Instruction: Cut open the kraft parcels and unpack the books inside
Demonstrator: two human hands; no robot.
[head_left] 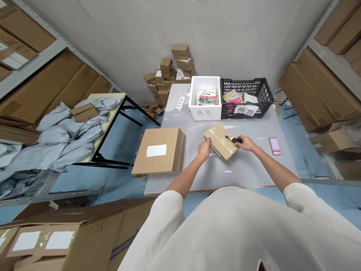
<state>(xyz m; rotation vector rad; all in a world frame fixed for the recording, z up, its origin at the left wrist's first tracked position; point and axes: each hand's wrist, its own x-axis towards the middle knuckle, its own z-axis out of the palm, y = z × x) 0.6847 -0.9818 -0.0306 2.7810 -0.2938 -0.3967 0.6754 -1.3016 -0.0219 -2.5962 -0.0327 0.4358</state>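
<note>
- The tabletop [249, 171] is a broad rectangle with a smooth grey covering, marked by pale torn patches.
- The large carton [172, 139], boxy plain brown cardboard with a white label, juts over the tabletop's left edge toward the near corner.
- The black crate [258, 111], latticed and hard-edged, stands by the far right corner; it holds books and bears a handwritten paper sign.
- Just beside it at the far edge, the white box [207, 113], foam-like with thick walls, holds a stack of glossy printed books.
- The small carton [221, 141], flat brown cardboard under shiny, wrinkled tape, lies askew near the middle of the tabletop.
- The left hand [204, 149] has its fingers curled in at the small carton's left side; their exact grip cannot be told.
- The right hand [246, 143] is closed round the slim black-and-yellow cutter [235, 139], whose tip points over the carton's taped top.
- The power strip [180, 104], narrow, white and blue, lies near the far left corner.
- The pink-faced slab [275, 146], thin and rectangular, lies near the right edge.
</note>
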